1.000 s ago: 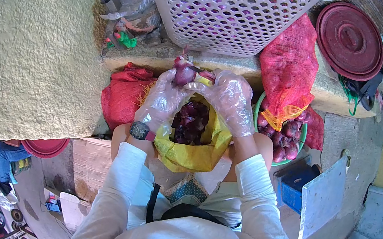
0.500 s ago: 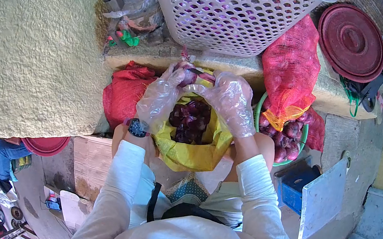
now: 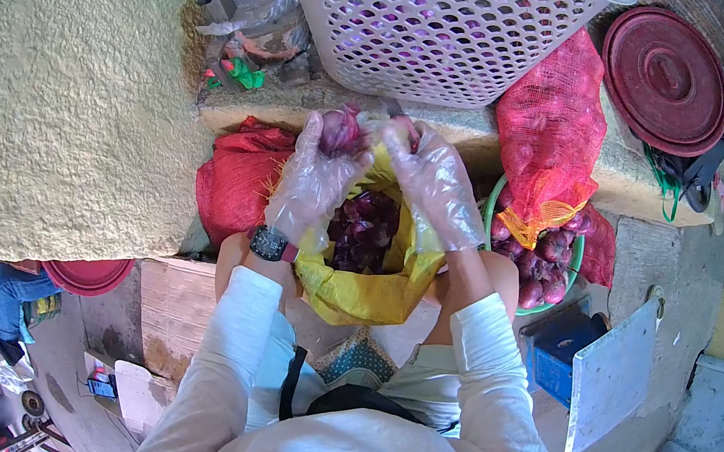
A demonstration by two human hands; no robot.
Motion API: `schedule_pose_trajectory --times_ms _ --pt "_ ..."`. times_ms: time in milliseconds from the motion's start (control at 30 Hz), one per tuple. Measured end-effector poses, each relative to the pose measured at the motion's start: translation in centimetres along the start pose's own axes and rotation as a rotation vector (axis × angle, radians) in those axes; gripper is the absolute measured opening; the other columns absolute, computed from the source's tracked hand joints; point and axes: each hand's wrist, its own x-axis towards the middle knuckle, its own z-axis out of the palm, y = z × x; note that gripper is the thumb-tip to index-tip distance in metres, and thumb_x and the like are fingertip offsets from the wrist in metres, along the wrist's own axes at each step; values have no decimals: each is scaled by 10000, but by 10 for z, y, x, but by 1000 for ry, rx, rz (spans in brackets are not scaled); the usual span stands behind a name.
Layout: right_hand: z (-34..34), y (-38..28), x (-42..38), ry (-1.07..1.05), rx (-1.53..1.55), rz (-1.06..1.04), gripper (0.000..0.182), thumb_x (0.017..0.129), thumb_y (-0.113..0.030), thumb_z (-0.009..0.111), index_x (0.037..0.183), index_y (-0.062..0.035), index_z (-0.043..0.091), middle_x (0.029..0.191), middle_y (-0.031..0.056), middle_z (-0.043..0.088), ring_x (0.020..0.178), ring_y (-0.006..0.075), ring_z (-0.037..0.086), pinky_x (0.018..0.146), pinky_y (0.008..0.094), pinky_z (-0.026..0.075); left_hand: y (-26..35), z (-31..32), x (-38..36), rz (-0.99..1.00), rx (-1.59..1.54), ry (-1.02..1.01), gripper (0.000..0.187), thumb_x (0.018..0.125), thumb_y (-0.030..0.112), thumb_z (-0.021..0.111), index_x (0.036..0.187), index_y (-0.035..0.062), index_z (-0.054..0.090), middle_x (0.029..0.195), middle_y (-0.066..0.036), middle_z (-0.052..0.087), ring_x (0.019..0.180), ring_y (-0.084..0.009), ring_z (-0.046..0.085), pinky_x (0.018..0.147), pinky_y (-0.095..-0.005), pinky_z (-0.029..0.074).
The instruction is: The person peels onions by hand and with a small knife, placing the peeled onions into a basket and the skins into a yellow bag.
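Nearest in, white sleeves and a watch (image 3: 268, 243) on the left wrist; both hands wear thin plastic gloves. Between the knees sits a yellow bag (image 3: 370, 290), mouth open, full of dark onion skins (image 3: 363, 231). Left hand (image 3: 318, 176) is wrapped around a red onion (image 3: 340, 131), held up above the bag's far edge. Right hand (image 3: 432, 180) is pinched round something small with a dark tip at the fingertips, likely a small knife (image 3: 396, 118), too small to tell for sure; it sits just beside the onion, not touching it. Risks, as a guess: loose gloves are slick, so the onion could slip out and drop into the skins or roll off; if that is a blade, it is close to the left fingers and could nick glove or skin; peel could miss the bag since the onion hangs near its rim. To the right, a green bowl (image 3: 552, 301) of onions under a red net sack (image 3: 545, 132); the sack droops into it and could spill. Further out, a white basket (image 3: 435, 18) on the ledge (image 3: 455, 127), and a red lid (image 3: 665, 76) at far right.
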Motion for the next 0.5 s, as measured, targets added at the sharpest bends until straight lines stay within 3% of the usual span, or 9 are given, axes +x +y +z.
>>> schedule_pose_trajectory --times_ms 33,67,100,167,200,267,367,433,500 --pt "2 3 2 8 79 101 588 980 -563 624 1150 -7 713 1026 295 711 1003 445 692 860 482 519 1 -4 2 -18 -10 24 507 1025 457 647 1281 27 569 1245 -136 632 1106 -269 635 989 -428 544" --pt "4 7 6 -43 77 135 555 1034 -516 562 1209 -2 677 998 277 715 954 386 716 848 453 525 1 -8 4 -17 -11 24 507 1025 457 647 1281 27 569 1245 -136 632 1106 -269 635 989 -428 544" --pt "5 7 6 -44 76 134 555 1034 -516 562 1209 -2 677 998 277 715 954 386 716 848 453 525 1 -9 5 -6 -15 51 498 1032 459 631 1277 28 582 1247 -143 640 1121 -288 633 984 -436 555" --pt "7 7 7 -92 186 162 550 1024 -523 595 1236 -21 674 934 223 707 868 281 693 830 417 524 3 -13 5 8 -18 79 491 1040 461 616 1273 28 596 1248 -151 649 1135 -307 630 979 -444 566" --pt "8 8 7 -92 186 162 550 1024 -523 595 1236 -21 674 934 223 707 868 281 693 830 417 524 5 -14 5 -10 -15 94 484 1029 456 638 1251 29 588 1228 -162 643 1129 -317 625 981 -455 557" --pt "10 13 7 -103 142 28 530 1012 -479 655 1273 -17 662 958 142 708 872 183 626 845 368 519 5 -17 4 -30 -14 109 479 1018 451 661 1230 29 580 1208 -173 637 1124 -327 619 984 -466 548" --pt "31 39 14 -90 435 -117 520 995 -414 711 1300 2 646 1028 96 718 917 150 610 876 334 512 8 -2 -3 -40 -59 44 423 1013 370 681 1209 9 578 1204 -200 640 1141 -348 617 984 -484 553" --pt "20 22 8 -112 401 -75 509 990 -379 722 1306 12 639 1064 85 715 951 140 607 893 320 507 6 7 -6 -28 -169 -51 366 995 281 679 1199 -6 579 1229 -209 638 1172 -363 614 1037 -499 539" --pt "17 16 5 -137 367 -28 500 986 -344 733 1313 21 632 1099 75 712 985 130 604 911 306 502 0 1 -4 59 -73 -34 343 980 241 683 1191 -10 582 1235 -209 639 1182 -368 613 1060 -504 531"
